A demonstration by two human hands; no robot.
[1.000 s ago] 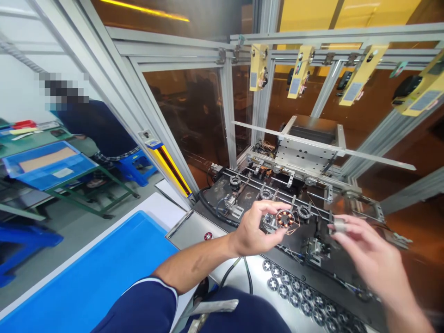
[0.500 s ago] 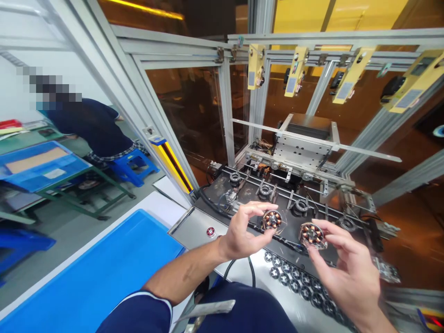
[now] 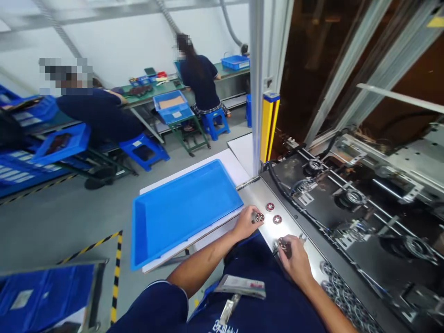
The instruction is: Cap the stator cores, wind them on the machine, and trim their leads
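My left hand [image 3: 247,221] is closed round the edge of a small motor stator [image 3: 260,217], just over the metal ledge [image 3: 255,192]. My right hand [image 3: 296,256] pinches another stator [image 3: 281,243] between thumb and fingers, low over the same ledge nearer my body. Two round stators with reddish faces, one farther [image 3: 270,206] and one nearer [image 3: 277,219], lie flat on the metal between and beyond my hands. To the right of my right forearm, several dark ring-shaped cores [image 3: 335,280] lie close together on the ledge.
A large blue tray [image 3: 187,210] lies on a white board at left. The machine bed [image 3: 333,203] with rods, round fixtures and cables borders the ledge. A yellow light-curtain post [image 3: 269,127] stands behind. Two people sit on blue stools [image 3: 145,150] at benches farther off.
My view has swung left. Both hands, each holding a stator, have come from above the machine's front edge down to the metal ledge. Two stators on the ledge are visible, where one showed before.
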